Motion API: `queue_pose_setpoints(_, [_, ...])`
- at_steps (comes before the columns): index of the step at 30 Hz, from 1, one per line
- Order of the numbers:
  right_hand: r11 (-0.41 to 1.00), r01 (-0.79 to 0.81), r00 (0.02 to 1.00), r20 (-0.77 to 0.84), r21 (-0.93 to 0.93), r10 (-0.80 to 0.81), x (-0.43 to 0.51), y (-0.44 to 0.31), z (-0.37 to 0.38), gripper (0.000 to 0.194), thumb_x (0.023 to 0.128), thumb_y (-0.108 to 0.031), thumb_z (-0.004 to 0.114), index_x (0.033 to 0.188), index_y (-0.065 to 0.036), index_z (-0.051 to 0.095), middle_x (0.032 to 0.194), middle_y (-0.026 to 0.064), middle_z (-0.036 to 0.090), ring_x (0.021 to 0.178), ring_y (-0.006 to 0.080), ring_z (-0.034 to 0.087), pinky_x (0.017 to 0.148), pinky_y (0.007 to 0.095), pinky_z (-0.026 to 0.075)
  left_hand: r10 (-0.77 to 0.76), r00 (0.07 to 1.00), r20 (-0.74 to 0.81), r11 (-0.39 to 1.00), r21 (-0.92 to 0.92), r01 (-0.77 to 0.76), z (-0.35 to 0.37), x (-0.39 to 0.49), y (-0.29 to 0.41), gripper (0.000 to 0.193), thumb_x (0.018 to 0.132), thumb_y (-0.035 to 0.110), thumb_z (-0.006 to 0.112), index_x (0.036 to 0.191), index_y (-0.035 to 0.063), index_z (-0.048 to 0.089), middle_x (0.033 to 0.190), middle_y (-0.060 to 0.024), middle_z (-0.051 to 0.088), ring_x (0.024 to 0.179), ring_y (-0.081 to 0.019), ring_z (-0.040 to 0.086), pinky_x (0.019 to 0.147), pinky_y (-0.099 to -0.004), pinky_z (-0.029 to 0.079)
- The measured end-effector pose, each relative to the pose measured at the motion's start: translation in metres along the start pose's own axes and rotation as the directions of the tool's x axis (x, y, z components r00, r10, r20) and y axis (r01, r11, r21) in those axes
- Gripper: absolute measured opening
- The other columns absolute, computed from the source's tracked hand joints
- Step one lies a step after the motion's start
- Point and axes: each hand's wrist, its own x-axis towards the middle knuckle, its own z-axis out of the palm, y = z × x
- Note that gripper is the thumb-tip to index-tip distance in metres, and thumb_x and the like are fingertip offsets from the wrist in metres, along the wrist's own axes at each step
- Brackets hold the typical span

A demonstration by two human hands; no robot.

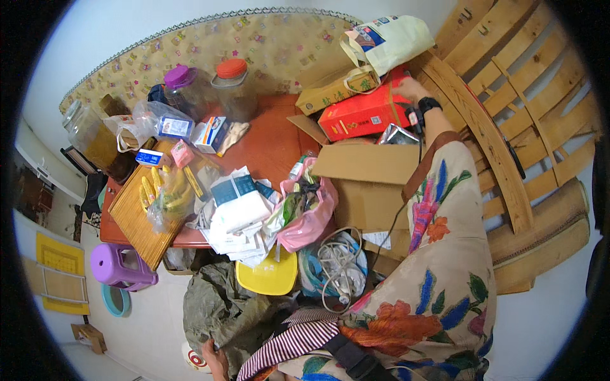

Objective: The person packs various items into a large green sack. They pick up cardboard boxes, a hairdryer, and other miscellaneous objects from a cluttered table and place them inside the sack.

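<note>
My right hand [411, 90], a dark band at its wrist, is at the upper right end of a red cardboard box [364, 116] and grips it there; part of the fingers is hard to make out. The red box lies tilted in a large open carton [371, 164], beside a silver foil pack [399, 135]. Behind it is a long tan box [338, 93] with green writing, and a cream cloth bag [405, 40] lies over that. Low in the picture, my left hand [217, 359] holds the edge of a crumpled grey-green plastic bag [228, 305].
A red table [276, 124] bears jars, bagged bananas [178, 190], papers [243, 214] and a pink bag [314, 219] of greens. Below stand a yellow lid [267, 274] and a bin [312, 266] with a coiled cable [340, 252]. Wooden slats [519, 95] flank the right; a purple stool [121, 266] stands left.
</note>
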Motion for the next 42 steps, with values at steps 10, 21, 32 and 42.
queue_pose_setpoints(10, [0.891,0.005,0.992,-0.109,-0.453,-0.062,0.031,-0.059,0.028,0.062,0.082,-0.042,0.069,0.139,-0.038,0.047,0.121,0.0197,0.062,0.123,0.0383,0.051,0.092,0.0564,0.048,-0.070,0.965,0.254,0.993,0.108,0.043,-0.009,-0.013,-0.005,0.048,0.089,0.010,0.060,0.135,0.0033,0.051,0.129,-0.0176,0.059,0.115,-0.0325,0.055,0.092,-0.0423,0.046])
queue_pose_setpoints(21, [0.405,-0.300,0.952,-0.300,-0.864,0.066,0.076,-0.032,0.055,0.042,0.100,-0.028,0.042,0.124,-0.003,0.064,0.128,0.0201,0.061,0.123,0.0394,0.052,0.099,0.0608,0.037,-0.161,0.942,0.294,0.987,0.063,0.149,-0.014,0.007,0.024,0.045,0.091,0.013,0.058,0.135,0.0019,0.052,0.129,-0.0181,0.059,0.113,-0.0332,0.056,0.093,-0.0417,0.047])
queue_pose_setpoints(32, [0.891,0.318,0.523,-0.724,-0.324,-0.450,-0.015,-0.078,-0.076,0.012,0.091,-0.009,0.054,0.097,-0.001,0.061,0.097,0.0198,0.064,0.093,0.0396,0.062,0.076,0.0460,0.050,-0.081,0.946,0.313,0.995,-0.034,0.096,-0.020,0.006,0.016,0.044,0.094,0.017,0.056,0.134,0.0004,0.052,0.128,-0.0187,0.059,0.112,-0.0339,0.057,0.093,-0.0410,0.048])
queue_pose_setpoints(42, [0.447,0.824,0.114,-0.671,-0.348,-0.733,-0.088,-0.304,-0.013,0.005,0.080,-0.005,0.056,0.084,-0.004,0.058,0.081,0.0132,0.061,0.074,0.0314,0.063,0.064,0.0397,0.051,0.099,0.995,0.029,0.978,-0.188,-0.092,0.039,0.031,-0.061,0.033,0.065,0.000,0.067,0.098,-0.0018,0.063,0.092,-0.0192,0.062,0.087,-0.0353,0.063,0.076,-0.0390,0.051])
